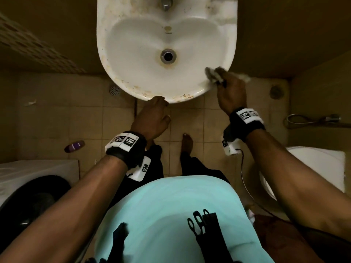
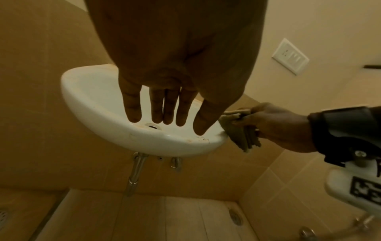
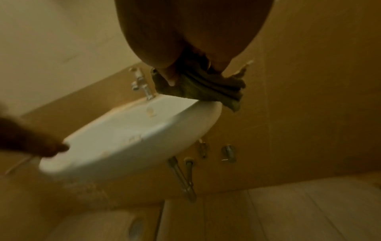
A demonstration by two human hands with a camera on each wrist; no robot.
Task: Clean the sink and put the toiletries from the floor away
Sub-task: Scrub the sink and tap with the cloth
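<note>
A stained white sink hangs on the wall, with brown marks along its near rim. My right hand grips a bunched grey cloth and holds it against the sink's right rim; the cloth drapes over that edge, and the same cloth shows in the left wrist view. My left hand hovers at the sink's front edge, with its fingers straight and holding nothing. A purple toiletry bottle lies on the floor at the left.
A tap stands at the sink's back, a drain in its bowl. A washing machine stands at lower left, a toilet at right. Pipes run under the sink. My bare foot stands on the tiled floor.
</note>
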